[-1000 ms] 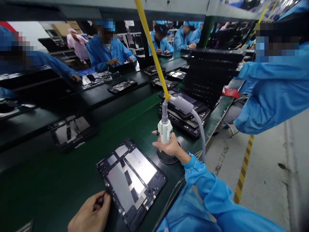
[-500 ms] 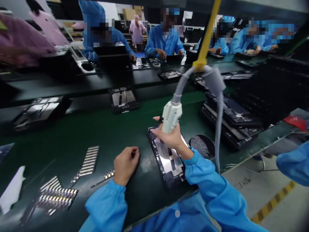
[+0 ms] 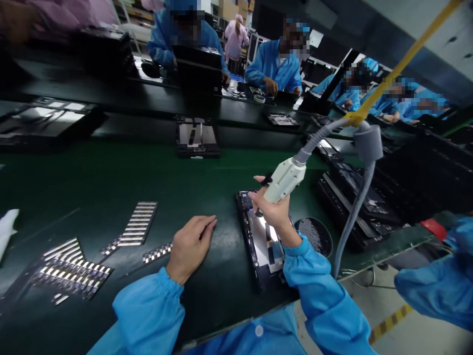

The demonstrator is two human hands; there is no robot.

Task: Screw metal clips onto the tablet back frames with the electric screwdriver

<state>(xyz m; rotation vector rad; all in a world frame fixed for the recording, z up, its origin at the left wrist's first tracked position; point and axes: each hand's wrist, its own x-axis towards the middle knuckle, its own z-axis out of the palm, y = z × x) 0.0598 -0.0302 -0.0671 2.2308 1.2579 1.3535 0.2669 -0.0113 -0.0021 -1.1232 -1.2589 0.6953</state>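
The right hand grips a pale driver over the nearer tablet, long axis leading from the bench's near edge; the left hand (fingertips pressed together, seemingly empty) lies apart.

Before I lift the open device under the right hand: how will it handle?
The open device is probably stiff, given its flat slab shape. It may be fragile: silvery inner panels lie exposed. Rolling seems unlikely, as it's flat.

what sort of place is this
Probably an electronics factory floor: the right hand holds a white corded tool over an opened tablet-like device, similar devices lie nearby, and people in blue smocks work opposite.
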